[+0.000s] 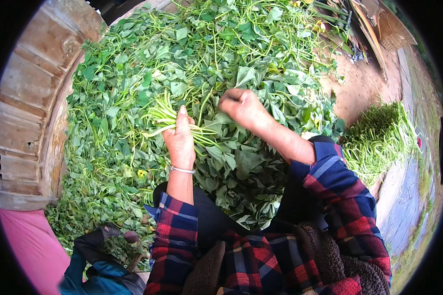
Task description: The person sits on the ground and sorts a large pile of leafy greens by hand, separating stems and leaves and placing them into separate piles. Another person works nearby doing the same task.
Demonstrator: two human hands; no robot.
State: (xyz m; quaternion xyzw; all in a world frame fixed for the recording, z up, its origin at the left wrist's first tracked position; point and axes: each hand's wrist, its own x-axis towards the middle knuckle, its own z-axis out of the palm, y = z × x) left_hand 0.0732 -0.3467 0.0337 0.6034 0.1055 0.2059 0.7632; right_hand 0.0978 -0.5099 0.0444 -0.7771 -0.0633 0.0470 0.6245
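My left hand point(181, 138), with a silvery bangle at the wrist, grips a bunch of pale green leaf stalks point(162, 112). The thumb lies across the stalks, whose ends fan out on both sides of the fist. Just to the right, my right hand point(241, 108) hovers over the greens with its fingers curled and slightly blurred. A green leaf point(221, 120) shows right beneath those fingers; whether they pinch it is unclear. Under both hands spreads a large heap of cut leafy vines point(133, 81). Darker loose leaves point(247, 177) lie piled between my knees.
A stack of trimmed green stalks point(378, 142) sits at right, beside a paved strip point(409, 199). A wooden plank wall point(29, 110) bounds the left. Another person point(96, 269) is at lower left, near pink cloth point(33, 239). A woven basket point(393, 31) stands at upper right.
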